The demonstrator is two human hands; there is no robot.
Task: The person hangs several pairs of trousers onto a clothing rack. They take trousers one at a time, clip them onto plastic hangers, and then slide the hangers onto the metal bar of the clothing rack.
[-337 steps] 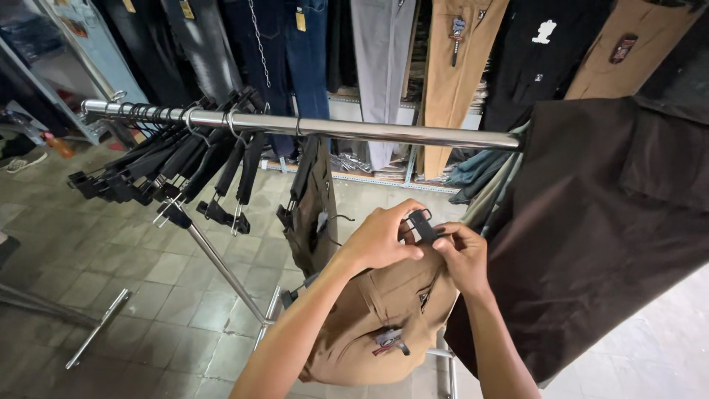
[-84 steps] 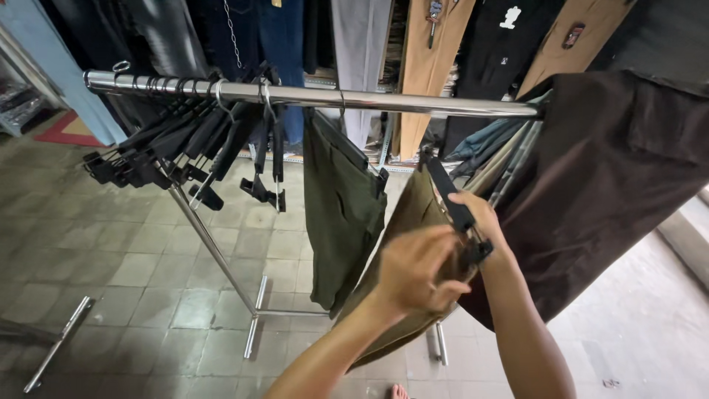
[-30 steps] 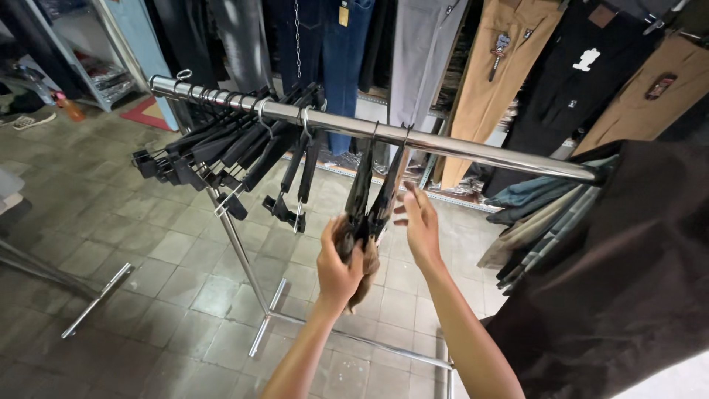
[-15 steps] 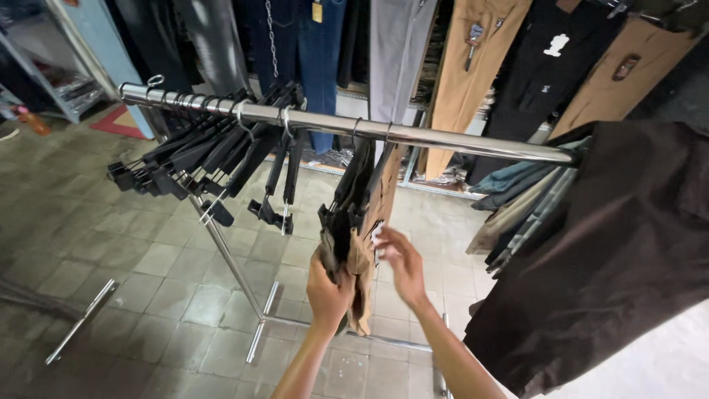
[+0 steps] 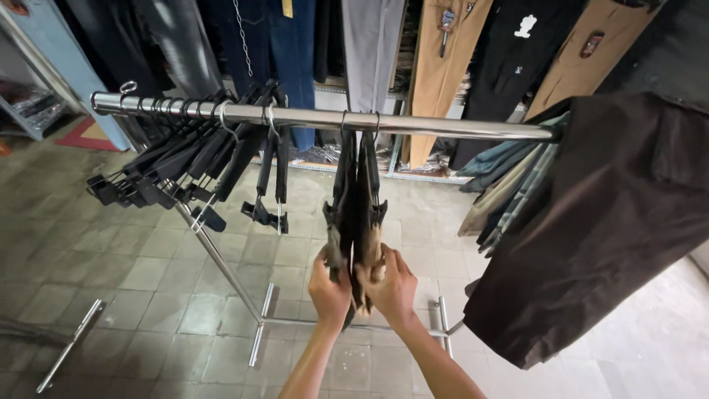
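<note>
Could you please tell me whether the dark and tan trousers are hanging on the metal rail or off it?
On it: dark and tan trousers hang from hooks over the shiny metal rail.

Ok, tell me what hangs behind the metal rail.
Behind the metal rail hang jeans, grey trousers, tan trousers and black ones. Their lower ends are hidden by the rail and the dark garment.

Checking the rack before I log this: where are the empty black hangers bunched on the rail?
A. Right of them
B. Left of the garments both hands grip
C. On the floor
B: the empty black hangers crowd the rail left of the hanging garments gripped by the left hand and right hand.
</note>
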